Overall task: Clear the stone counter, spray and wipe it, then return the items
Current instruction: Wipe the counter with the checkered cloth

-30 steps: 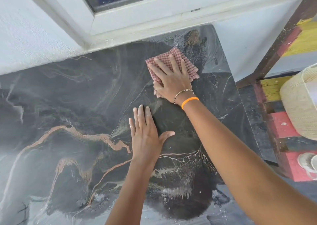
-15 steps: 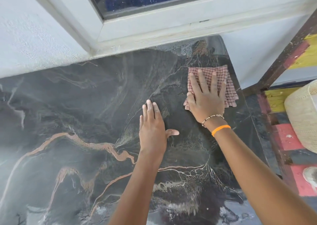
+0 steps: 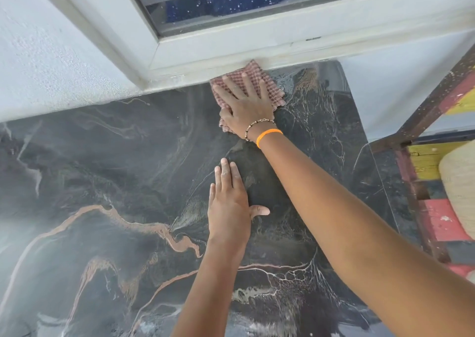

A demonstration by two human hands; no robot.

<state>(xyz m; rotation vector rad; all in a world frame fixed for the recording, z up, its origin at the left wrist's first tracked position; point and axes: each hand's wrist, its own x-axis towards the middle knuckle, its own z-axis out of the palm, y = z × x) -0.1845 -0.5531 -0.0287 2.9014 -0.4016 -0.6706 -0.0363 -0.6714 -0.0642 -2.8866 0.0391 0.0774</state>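
Right hand: the right hand lies flat on the cloth, fingers straight and spread, pressing it down; no grip, the palm is wide open.
Cloth: a red checked cloth, at the far edge of the table, its top corner touching the window frame.
Left hand: the left hand rests flat on the bare stone, fingers straight and together, thumb out to the side, holding nothing.
Hands apart: the left hand sits nearer the person, below the right wrist, not touching the cloth.
Wrist: an orange band and a bead bracelet on the right wrist.
Table: dark marbled stone with orange and white veins, shiny and wet-looking near the front edge.
Right side: a painted wooden frame in red and yellow, with a pale woven thing beside it, partly cut off.
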